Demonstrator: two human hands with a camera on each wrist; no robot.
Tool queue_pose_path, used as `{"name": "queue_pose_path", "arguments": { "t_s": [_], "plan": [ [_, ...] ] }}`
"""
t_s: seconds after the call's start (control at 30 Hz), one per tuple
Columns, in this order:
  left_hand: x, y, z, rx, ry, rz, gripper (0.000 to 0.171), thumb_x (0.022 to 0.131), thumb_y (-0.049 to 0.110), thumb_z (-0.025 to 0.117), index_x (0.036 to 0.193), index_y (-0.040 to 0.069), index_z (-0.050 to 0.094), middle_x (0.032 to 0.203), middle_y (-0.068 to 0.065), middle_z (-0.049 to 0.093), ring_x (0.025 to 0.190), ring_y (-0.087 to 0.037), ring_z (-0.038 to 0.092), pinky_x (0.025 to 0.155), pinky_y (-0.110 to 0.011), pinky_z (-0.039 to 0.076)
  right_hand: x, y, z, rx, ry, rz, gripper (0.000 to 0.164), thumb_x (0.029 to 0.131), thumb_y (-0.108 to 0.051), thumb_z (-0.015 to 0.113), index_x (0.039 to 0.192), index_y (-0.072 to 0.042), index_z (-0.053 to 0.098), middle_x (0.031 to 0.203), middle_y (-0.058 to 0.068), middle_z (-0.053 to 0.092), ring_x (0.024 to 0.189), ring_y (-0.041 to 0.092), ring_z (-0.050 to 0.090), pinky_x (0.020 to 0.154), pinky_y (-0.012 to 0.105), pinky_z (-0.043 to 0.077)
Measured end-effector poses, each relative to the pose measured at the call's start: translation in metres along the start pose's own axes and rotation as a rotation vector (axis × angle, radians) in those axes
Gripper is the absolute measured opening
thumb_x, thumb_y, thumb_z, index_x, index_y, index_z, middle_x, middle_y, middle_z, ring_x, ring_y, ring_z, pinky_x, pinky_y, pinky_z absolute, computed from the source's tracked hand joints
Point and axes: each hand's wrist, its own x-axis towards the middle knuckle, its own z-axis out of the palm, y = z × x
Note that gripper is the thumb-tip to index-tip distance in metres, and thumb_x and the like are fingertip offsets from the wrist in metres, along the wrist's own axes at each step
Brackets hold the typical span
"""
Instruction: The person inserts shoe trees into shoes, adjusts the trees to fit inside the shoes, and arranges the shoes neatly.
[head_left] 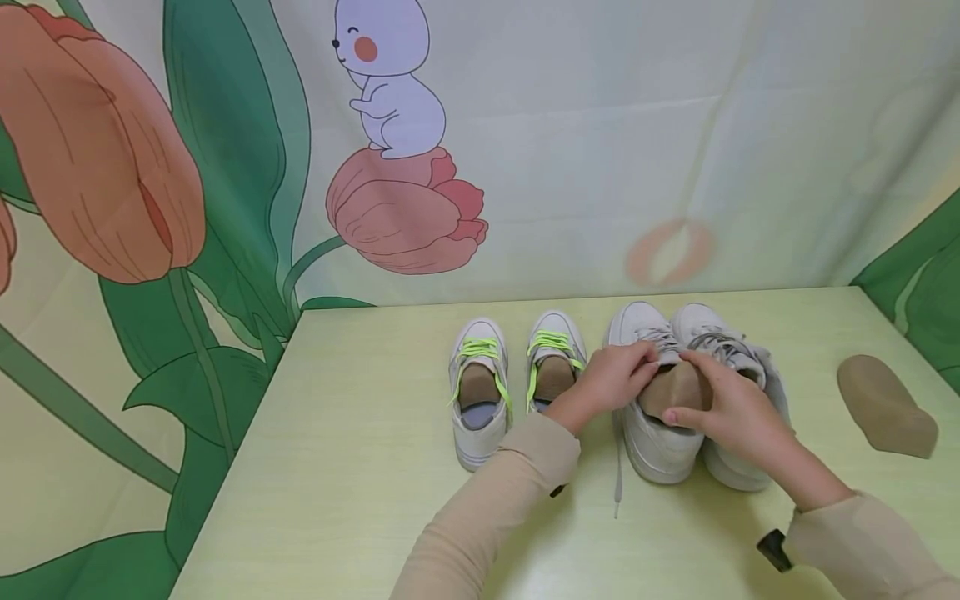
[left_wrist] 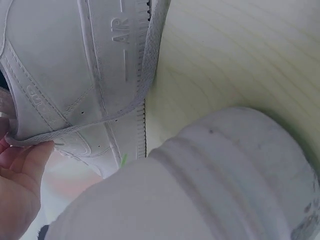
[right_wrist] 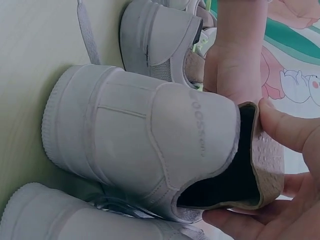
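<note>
My right hand (head_left: 731, 412) grips a brown cardboard-like shoe insert (head_left: 675, 392) between thumb and fingers. The insert's front is down in the opening of a large white sneaker (head_left: 660, 454), while its curved rear edge (right_wrist: 270, 162) stands out above the collar in the right wrist view. At the front of the same opening, my left hand (head_left: 611, 375) pinches the sneaker's tongue area with thumb and fingertips. A loose grey-white lace (left_wrist: 102, 121) runs from beside those fingers down the sneaker's side, and its tip (head_left: 617, 496) lies on the table.
The matching large sneaker (head_left: 738, 467) stands close on the right. To the left are two smaller white sneakers (head_left: 483, 437) with neon-green laces and brown inserts (head_left: 477, 383) inside. Another brown insert (head_left: 885, 404) lies on the table at right. A printed cloth (head_left: 562, 167) hangs behind.
</note>
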Motion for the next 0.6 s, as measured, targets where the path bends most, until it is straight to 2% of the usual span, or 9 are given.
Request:
{"name": "queue_pose_path", "arguments": {
  "t_s": [0.3, 0.6],
  "plan": [
    [0.000, -0.001, 0.002, -0.025, -0.006, -0.023, 0.013, 0.091, 0.028, 0.047, 0.092, 0.018, 0.055, 0.069, 0.008, 0.052, 0.063, -0.006, 0.047, 0.056, -0.014, 0.033, 0.002, 0.003, 0.005, 0.010, 0.031, -0.028, 0.079, 0.072, -0.035, 0.070, 0.130, 0.004, 0.034, 0.131, 0.028, 0.036, 0.120, 0.044, 0.032, 0.092, 0.057, 0.028],
    [0.000, -0.001, 0.000, -0.019, 0.001, -0.014, 0.013, 0.091, 0.028, 0.047, 0.092, 0.019, 0.056, 0.072, 0.008, 0.055, 0.063, -0.006, 0.048, 0.057, -0.014, 0.033, 0.005, 0.004, 0.011, -0.017, 0.052, -0.012, 0.077, 0.072, -0.033, 0.070, 0.131, 0.002, 0.034, 0.131, 0.026, 0.036, 0.118, 0.043, 0.034, 0.089, 0.058, 0.031]
  ]
}}
